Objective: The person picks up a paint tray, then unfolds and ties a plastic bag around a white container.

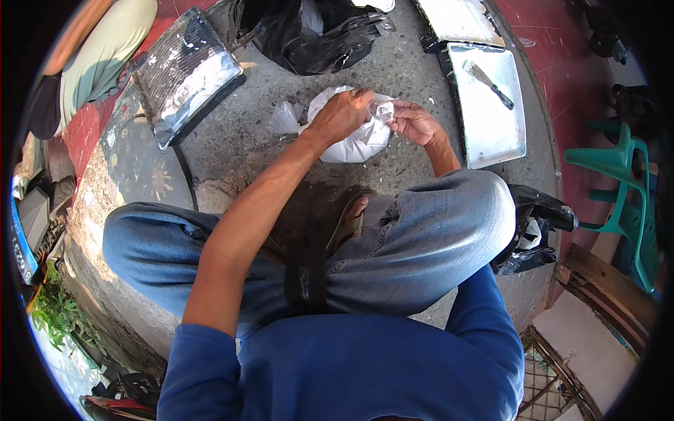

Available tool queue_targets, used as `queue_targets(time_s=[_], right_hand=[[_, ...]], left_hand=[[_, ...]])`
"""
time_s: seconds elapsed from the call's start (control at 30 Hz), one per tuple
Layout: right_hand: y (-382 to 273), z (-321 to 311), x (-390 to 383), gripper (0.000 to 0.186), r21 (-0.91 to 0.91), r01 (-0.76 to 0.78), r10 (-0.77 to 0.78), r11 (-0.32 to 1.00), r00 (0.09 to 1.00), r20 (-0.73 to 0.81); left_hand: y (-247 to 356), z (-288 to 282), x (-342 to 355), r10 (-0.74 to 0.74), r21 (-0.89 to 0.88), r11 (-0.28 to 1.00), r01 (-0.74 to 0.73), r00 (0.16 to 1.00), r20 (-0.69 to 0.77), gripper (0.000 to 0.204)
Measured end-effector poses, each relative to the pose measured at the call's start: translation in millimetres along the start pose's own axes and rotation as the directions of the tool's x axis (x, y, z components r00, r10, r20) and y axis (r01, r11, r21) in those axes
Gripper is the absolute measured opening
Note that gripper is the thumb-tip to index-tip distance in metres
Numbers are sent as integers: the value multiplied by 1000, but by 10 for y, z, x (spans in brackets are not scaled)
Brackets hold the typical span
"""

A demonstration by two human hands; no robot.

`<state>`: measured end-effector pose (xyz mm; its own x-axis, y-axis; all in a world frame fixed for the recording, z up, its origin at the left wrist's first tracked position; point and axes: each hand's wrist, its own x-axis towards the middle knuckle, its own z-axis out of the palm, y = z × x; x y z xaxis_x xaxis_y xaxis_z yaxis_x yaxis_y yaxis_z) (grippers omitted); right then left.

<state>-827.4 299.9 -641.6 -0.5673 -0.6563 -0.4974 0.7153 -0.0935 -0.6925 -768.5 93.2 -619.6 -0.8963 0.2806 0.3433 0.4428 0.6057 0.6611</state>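
A filled white plastic bag (354, 147) rests on the rough concrete in front of my crossed legs. Its gathered top is between my two hands. My left hand (342, 116) reaches over the bag with fingers bent and closed on the plastic. From the right, my right hand (415, 122) pinches the twisted neck of the bag between thumb and fingers. What is inside the bag is hidden. Just left of it lies a crumpled piece of clear plastic (286, 117), touched by neither hand.
A paint-smeared black tray (186, 77) lies at left. On the right, a white-coated tray (484, 130) holds a scraper (489, 84). Black plastic bags lie far ahead (316, 42) and by my right knee (537, 224). A green chair (625, 182) stands right; another person's leg (105, 56) shows upper left.
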Motion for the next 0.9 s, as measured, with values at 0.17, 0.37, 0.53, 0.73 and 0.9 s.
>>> queue_targets(time_s=[0.17, 0.37, 0.53, 0.73, 0.9], right_hand=[[-2, -62, -38, 16, -343, -8, -20, 939, 997, -80], [101, -94, -78, 8, -672, 150, -303, 725, 946, -116], [239, -39, -104, 9, -733, 152, -344, 662, 932, -117], [248, -224, -186, 17, -799, 87, -402, 595, 893, -202], [-175, -300, -201, 19, -875, 18, -476, 485, 844, -246]], left_hand=[[39, 14, -6, -139, 92, 987, 132, 987, 79, 11], [125, -46, -3, -169, 162, 974, 156, 983, 67, 16], [156, -99, -143, -229, 60, 972, 227, 973, 21, 15], [156, 21, -103, -244, -117, 964, 238, 969, -36, 12], [217, -260, -180, -305, 73, 951, 300, 950, 63, 27]])
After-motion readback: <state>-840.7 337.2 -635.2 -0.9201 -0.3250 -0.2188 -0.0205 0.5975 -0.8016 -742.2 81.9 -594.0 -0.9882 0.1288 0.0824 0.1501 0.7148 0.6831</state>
